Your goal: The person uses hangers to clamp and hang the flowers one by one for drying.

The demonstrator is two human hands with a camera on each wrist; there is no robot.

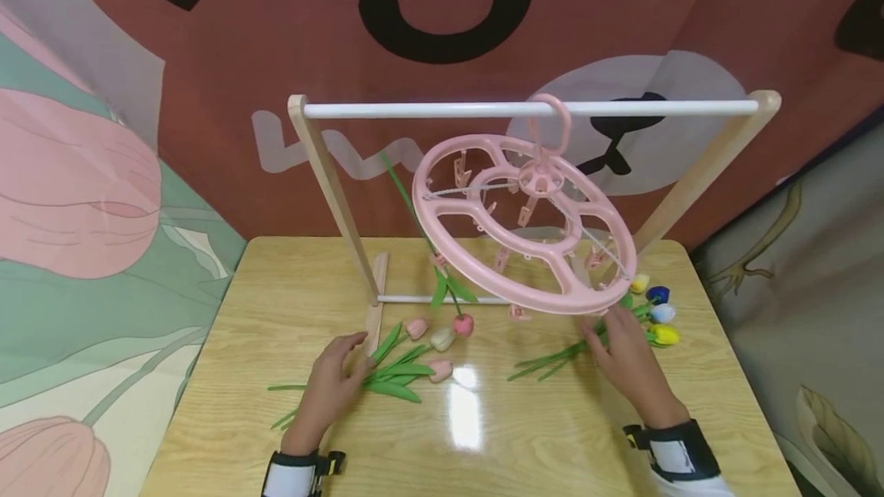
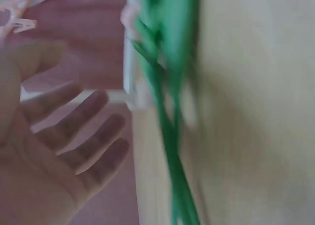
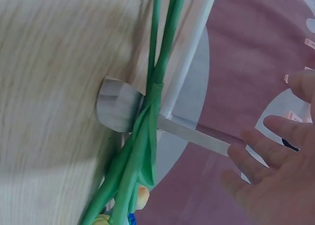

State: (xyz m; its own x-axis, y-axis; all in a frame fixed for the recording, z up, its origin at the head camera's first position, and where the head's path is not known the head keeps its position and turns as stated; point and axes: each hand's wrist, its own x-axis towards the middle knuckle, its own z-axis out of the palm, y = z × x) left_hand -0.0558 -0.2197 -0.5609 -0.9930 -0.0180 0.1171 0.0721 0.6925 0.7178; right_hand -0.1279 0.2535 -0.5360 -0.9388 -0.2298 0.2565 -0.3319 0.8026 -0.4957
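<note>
A reddish-brown backdrop [image 1: 311, 44] with printed shapes fills most of the view behind a wood-grain table [image 1: 387, 459]. On the table stands a rack [image 1: 414, 110] with pale wooden legs and white crossbars. From its top bar, right of the middle, hangs a tilted pink round hanger [image 1: 541, 177], its hook over the bar. Below lie two groups of tulips: on the left, pink and white blooms [image 1: 397, 369] with green leaves, heads toward the centre; on the right, a bunch [image 3: 142, 141] whose yellow, dark blue and pale blue heads point to the table's right side. One pink tulip [image 1: 463, 324] hangs head down from the hanger's left rim, its stem reaching up past the ring. The left hand [image 1: 331, 386] is over the stems of the left group, fingers apart and gripping nothing. The right hand [image 1: 631, 363] is at the right bunch; its fingers are apart too, and the right wrist view shows them clear of the stems. A dark strap [image 1: 670, 455] circles the right wrist. Small pink clips [image 1: 461, 169] dangle around the hanger.
</note>
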